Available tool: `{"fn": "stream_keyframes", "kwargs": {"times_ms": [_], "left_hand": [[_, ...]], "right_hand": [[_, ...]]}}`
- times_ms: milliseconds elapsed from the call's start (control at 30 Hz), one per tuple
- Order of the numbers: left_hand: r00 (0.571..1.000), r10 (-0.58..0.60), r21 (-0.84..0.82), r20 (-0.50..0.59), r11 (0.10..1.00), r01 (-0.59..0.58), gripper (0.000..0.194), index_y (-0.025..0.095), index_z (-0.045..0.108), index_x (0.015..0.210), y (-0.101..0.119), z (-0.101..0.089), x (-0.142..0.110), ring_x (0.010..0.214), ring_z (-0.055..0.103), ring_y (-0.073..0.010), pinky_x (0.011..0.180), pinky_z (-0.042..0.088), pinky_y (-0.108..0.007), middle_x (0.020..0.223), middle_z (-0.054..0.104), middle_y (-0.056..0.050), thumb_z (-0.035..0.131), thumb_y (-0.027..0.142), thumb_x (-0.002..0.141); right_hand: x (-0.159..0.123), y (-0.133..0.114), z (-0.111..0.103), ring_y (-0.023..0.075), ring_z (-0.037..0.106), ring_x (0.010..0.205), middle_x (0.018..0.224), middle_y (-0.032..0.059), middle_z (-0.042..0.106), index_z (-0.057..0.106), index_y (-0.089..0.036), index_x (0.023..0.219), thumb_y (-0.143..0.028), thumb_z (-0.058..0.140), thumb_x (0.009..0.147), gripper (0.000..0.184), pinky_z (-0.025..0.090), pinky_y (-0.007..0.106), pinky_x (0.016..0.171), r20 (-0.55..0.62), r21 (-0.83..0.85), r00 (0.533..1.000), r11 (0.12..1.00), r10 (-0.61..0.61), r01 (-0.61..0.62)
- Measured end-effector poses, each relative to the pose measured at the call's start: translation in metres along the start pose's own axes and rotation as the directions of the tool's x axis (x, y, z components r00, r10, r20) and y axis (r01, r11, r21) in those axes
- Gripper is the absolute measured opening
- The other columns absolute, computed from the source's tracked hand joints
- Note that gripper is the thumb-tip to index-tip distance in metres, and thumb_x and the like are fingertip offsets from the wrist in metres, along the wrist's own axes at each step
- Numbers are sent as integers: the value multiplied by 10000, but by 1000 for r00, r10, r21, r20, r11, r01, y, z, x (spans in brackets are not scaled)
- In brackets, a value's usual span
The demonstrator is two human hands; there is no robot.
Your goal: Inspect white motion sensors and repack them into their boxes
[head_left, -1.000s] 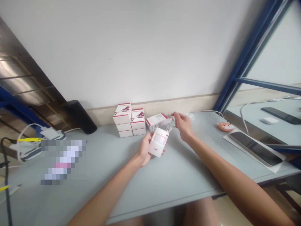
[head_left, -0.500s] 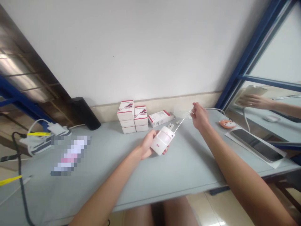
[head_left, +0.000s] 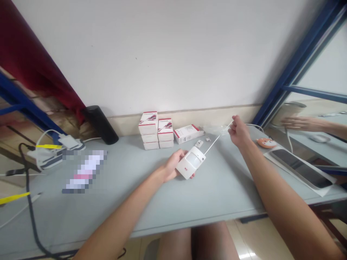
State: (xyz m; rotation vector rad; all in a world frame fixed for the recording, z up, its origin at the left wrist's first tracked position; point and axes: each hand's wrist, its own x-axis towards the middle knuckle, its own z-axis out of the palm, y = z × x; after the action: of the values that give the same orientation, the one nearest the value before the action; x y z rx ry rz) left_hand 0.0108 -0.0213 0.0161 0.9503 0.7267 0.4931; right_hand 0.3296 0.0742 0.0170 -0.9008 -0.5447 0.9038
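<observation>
A white motion detector with a curved lens window and a small red logo rests in my left hand, whose fingers wrap round its side and underneath. From the detector's upper right corner a thin, light-coloured antenna slants up to the right. Its far end is pinched between the fingertips of my right hand, raised above the table. Just beyond the detector lie a small white bracket-like part and a tiny white piece.
Several white-and-red boxes are stacked by the wall, beside a flat box and clear plastic. A black cylinder and a power strip stand left. On the right are an orange animal-faced item and a phone.
My right hand has moved up and right, away from the detector, and more of the antenna shows between them. The left hand keeps its hold. The whole view has shifted slightly.
</observation>
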Motion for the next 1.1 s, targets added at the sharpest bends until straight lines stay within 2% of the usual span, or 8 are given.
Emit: {"fn": "stream_keyframes", "kwargs": {"times_ms": [167,367,500,600,733,933,1100], "left_hand": [[998,16,-27,61,1000,-15,330,185,540,1089,-5,-7,4,660,718,-288,629,571,-406,859,698,-97,479,329,798],[988,15,-62,154,998,-5,351,197,543,1150,-4,-11,0,759,742,-304,716,577,-432,986,714,-109,515,334,829],[985,16,-76,172,997,-3,373,191,551,1169,-3,-13,-1,795,743,-306,769,568,-445,1019,722,-120,518,322,822],[986,11,-91,164,996,4,390,180,544,1174,-4,-15,0,786,737,-302,770,556,-433,982,729,-127,503,330,816],[991,-14,-111,136,993,29,388,172,531,1158,-5,-17,1,783,731,-304,769,548,-429,959,736,-144,498,347,814],[991,-17,-91,133,995,29,383,163,533,1172,-3,-17,1,785,728,-294,771,538,-411,984,738,-146,500,342,835],[992,-20,-69,122,997,29,371,172,533,1169,-1,-15,1,770,725,-287,754,535,-400,963,735,-134,491,345,844]], "right_hand": [[5,0,-8,56,225,471,597,-111,288,661,-218,882,-481,861,823,336,195,182,369,10,-37,1000,999,27,-27],[9,-1,-12,64,231,463,597,-108,317,560,-239,807,-532,911,743,462,198,217,357,37,-68,999,997,28,-26],[4,-6,-9,75,321,470,625,-85,410,614,-250,900,-591,820,824,406,280,209,367,112,-83,989,993,94,-85],[-2,-10,-7,77,430,517,717,-52,543,677,-249,1007,-476,781,883,279,393,195,424,213,-63,961,984,176,-167],[-5,-11,-7,65,468,559,788,-48,602,678,-234,967,-324,859,811,255,435,174,470,285,-62,937,980,201,-191],[-1,-9,-9,47,473,552,838,-52,647,671,-229,905,-343,898,770,288,427,166,460,229,-82,960,986,163,-148],[3,-7,-11,64,440,533,774,-43,619,654,-227,847,-374,919,745,319,376,190,404,141,-99,982,989,125,-111]]}}
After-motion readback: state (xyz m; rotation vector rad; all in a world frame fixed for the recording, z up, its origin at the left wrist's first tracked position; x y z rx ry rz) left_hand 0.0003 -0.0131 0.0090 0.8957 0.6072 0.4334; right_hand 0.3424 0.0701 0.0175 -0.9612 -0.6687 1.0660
